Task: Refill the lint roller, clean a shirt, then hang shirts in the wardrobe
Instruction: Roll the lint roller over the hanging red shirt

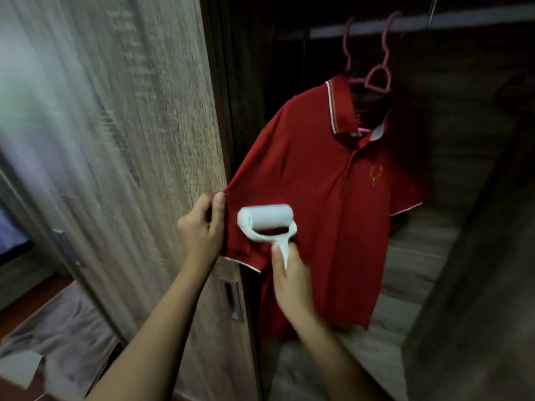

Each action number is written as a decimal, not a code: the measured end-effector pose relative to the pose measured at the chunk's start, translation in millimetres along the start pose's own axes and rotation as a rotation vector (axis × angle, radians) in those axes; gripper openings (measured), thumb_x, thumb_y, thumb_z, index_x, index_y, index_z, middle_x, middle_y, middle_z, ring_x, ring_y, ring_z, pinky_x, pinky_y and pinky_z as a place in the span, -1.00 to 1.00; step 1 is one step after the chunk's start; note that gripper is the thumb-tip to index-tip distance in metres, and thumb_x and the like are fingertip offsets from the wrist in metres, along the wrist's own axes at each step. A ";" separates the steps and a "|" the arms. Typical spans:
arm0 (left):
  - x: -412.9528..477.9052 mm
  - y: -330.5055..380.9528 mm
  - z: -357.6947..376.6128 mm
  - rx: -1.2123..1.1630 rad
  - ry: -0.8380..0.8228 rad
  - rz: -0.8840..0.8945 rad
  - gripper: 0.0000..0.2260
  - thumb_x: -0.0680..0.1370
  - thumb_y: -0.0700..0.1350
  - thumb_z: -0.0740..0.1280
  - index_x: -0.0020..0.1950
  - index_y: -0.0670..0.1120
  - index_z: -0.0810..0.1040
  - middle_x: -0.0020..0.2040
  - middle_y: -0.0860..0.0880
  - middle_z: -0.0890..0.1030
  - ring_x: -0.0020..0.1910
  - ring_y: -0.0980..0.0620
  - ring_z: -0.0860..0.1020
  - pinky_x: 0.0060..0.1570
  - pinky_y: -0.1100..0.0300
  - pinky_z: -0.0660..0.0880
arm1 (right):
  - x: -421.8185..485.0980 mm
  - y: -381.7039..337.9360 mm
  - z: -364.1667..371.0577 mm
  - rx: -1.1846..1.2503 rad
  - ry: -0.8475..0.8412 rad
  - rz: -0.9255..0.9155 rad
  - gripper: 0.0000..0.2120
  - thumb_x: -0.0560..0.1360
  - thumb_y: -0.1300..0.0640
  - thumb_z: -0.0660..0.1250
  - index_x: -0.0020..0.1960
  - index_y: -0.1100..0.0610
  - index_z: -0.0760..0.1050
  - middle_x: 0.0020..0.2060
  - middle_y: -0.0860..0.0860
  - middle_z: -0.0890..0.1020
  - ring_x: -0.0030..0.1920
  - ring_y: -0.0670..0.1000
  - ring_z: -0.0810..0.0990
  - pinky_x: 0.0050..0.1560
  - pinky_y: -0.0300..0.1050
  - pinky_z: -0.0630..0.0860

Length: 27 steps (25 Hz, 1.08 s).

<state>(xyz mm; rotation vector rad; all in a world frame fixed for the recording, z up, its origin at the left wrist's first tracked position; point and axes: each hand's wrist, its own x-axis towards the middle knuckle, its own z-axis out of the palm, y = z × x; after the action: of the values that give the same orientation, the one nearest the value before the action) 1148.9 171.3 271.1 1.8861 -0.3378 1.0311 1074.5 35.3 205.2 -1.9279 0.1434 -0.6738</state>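
Note:
A red polo shirt (327, 198) hangs on a pink hanger (376, 79) from the wardrobe rail (451, 21). My left hand (201, 227) pinches the shirt's left sleeve and pulls it out toward the door edge. My right hand (289, 279) grips the handle of a white lint roller (266, 217). The roll lies against the red fabric just right of the held sleeve. A second pink hanger (347, 44) hangs on the rail behind the shirt.
The wooden wardrobe door (139, 140) stands open at the left, with a recessed metal handle (231, 299) low down. Pale wooden shelves (405, 270) lie inside the dark wardrobe behind the shirt. Crumpled light cloth (63, 328) lies at the lower left.

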 end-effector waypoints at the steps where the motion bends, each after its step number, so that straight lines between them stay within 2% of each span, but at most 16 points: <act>1: -0.2 -2.9 2.1 0.010 0.008 -0.004 -0.57 0.56 0.09 0.15 -0.38 -0.19 0.28 -0.52 -0.03 0.27 -0.49 0.03 0.28 -0.42 0.12 0.23 | -15.4 6.5 4.7 0.033 -0.048 0.048 -0.83 0.58 -0.02 0.13 -0.13 0.01 0.39 -0.47 -0.03 0.54 -0.42 -0.09 0.53 -0.42 -0.13 0.27; 3: -0.9 -7.4 4.6 0.025 0.023 -0.016 -0.55 0.56 0.11 0.13 -0.38 -0.20 0.30 -0.52 -0.07 0.30 -0.51 0.01 0.30 -0.41 0.06 0.26 | -19.7 10.6 7.5 0.087 -0.095 0.065 -0.82 0.58 0.00 0.13 -0.18 -0.01 0.37 -0.50 -0.09 0.50 -0.50 -0.16 0.46 -0.44 -0.16 0.25; 6: 0.1 -8.0 5.1 -0.018 0.015 -0.005 -0.60 0.57 0.10 0.15 -0.38 -0.10 0.27 -0.50 0.01 0.25 -0.47 0.03 0.28 -0.42 0.07 0.25 | 29.8 -7.5 1.3 0.062 -0.020 -0.065 -0.79 0.57 -0.04 0.11 -0.15 0.04 0.38 -0.49 -0.08 0.47 -0.47 -0.21 0.44 -0.37 -0.09 0.27; 8: 1.4 -7.4 4.1 -0.046 0.009 -0.006 -0.62 0.57 0.08 0.16 -0.38 -0.07 0.26 -0.50 0.00 0.24 -0.47 0.04 0.26 -0.42 0.09 0.24 | 46.0 -9.8 4.8 0.074 -0.010 -0.097 -0.77 0.55 -0.05 0.09 -0.15 0.06 0.39 -0.48 -0.07 0.45 -0.45 -0.20 0.44 -0.35 -0.06 0.27; 10: 1.9 -10.4 4.7 -0.046 0.012 -0.001 -0.62 0.57 0.06 0.17 -0.39 -0.09 0.26 -0.49 -0.03 0.24 -0.45 0.05 0.26 -0.42 0.12 0.22 | 14.7 16.8 19.1 0.102 -0.056 -0.042 -0.78 0.54 -0.08 0.08 -0.18 -0.01 0.37 -0.44 -0.16 0.52 -0.43 -0.25 0.45 -0.35 -0.15 0.27; 12: 1.2 -14.5 5.3 -0.053 0.009 0.019 -0.58 0.58 0.05 0.16 -0.39 -0.17 0.28 -0.49 -0.04 0.25 -0.45 0.07 0.25 -0.42 0.17 0.22 | -31.2 38.6 27.0 0.111 -0.121 -0.001 -0.76 0.51 -0.16 0.06 -0.13 -0.04 0.39 -0.38 -0.27 0.55 -0.38 -0.31 0.48 -0.30 -0.19 0.34; 15: 2.3 -16.0 4.5 -0.080 -0.010 0.022 -0.59 0.58 0.04 0.16 -0.39 -0.16 0.28 -0.41 -0.01 0.28 -0.47 0.15 0.24 -0.42 0.31 0.20 | 0.8 27.0 21.9 0.108 -0.088 -0.040 -0.78 0.52 -0.13 0.07 -0.09 -0.04 0.41 -0.41 -0.14 0.54 -0.36 -0.32 0.51 -0.28 -0.16 0.38; 18: 4.2 -17.1 2.3 -0.112 -0.048 -0.001 -0.55 0.58 0.06 0.16 -0.37 -0.24 0.31 -0.46 -0.02 0.25 -0.46 0.15 0.23 -0.41 0.19 0.24 | 46.6 -4.0 9.8 0.095 -0.030 -0.125 -0.82 0.56 -0.03 0.08 -0.08 0.00 0.40 -0.45 -0.11 0.44 -0.41 -0.29 0.45 -0.37 -0.30 0.28; 20: 4.3 -18.1 2.4 -0.097 -0.046 0.008 -0.55 0.58 0.07 0.15 -0.38 -0.23 0.31 -0.48 -0.11 0.27 -0.45 0.14 0.23 -0.41 0.14 0.24 | 26.5 9.0 16.5 0.105 -0.045 -0.080 -0.69 0.53 -0.14 0.05 -0.02 0.03 0.45 -0.39 -0.16 0.51 -0.34 -0.35 0.48 -0.26 -0.23 0.36; 21: 4.3 -18.4 2.2 -0.094 -0.039 0.017 -0.56 0.57 0.07 0.15 -0.38 -0.21 0.30 -0.48 -0.10 0.26 -0.45 0.14 0.22 -0.41 0.16 0.23 | 5.7 20.7 22.5 0.119 -0.080 -0.046 -0.64 0.50 -0.21 0.02 0.00 -0.01 0.46 -0.36 -0.20 0.55 -0.30 -0.36 0.50 -0.21 -0.16 0.40; 23: 4.5 -16.9 2.1 -0.097 -0.030 0.028 -0.57 0.57 0.06 0.15 -0.40 -0.19 0.29 -0.48 -0.04 0.25 -0.46 0.14 0.22 -0.42 0.17 0.21 | -12.1 24.6 22.2 0.127 -0.116 -0.016 -0.65 0.47 -0.26 0.00 -0.11 -0.04 0.41 -0.36 -0.24 0.56 -0.33 -0.33 0.50 -0.26 -0.11 0.38; 25: 5.2 -14.6 3.1 -0.099 -0.032 0.017 -0.57 0.58 0.05 0.16 -0.39 -0.21 0.31 -0.48 -0.03 0.25 -0.46 0.15 0.22 -0.43 0.19 0.21 | 20.7 5.6 16.0 0.136 -0.036 -0.078 -0.74 0.51 -0.15 0.05 -0.19 -0.02 0.36 -0.46 -0.11 0.49 -0.42 -0.31 0.46 -0.33 -0.13 0.27; 27: 4.4 -14.8 2.0 -0.109 -0.035 0.022 -0.57 0.58 0.03 0.16 -0.38 -0.23 0.31 -0.47 -0.01 0.24 -0.46 0.16 0.22 -0.43 0.25 0.20 | 71.6 -34.5 -7.0 0.098 0.109 -0.139 -0.79 0.53 -0.03 0.08 -0.16 0.06 0.37 -0.49 -0.11 0.41 -0.47 -0.18 0.43 -0.37 -0.16 0.17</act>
<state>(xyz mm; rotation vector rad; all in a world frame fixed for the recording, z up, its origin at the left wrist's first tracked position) 1161.5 178.3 265.2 1.8077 -0.4276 0.9763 1123.9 17.5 265.2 -1.8193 0.0432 -0.8641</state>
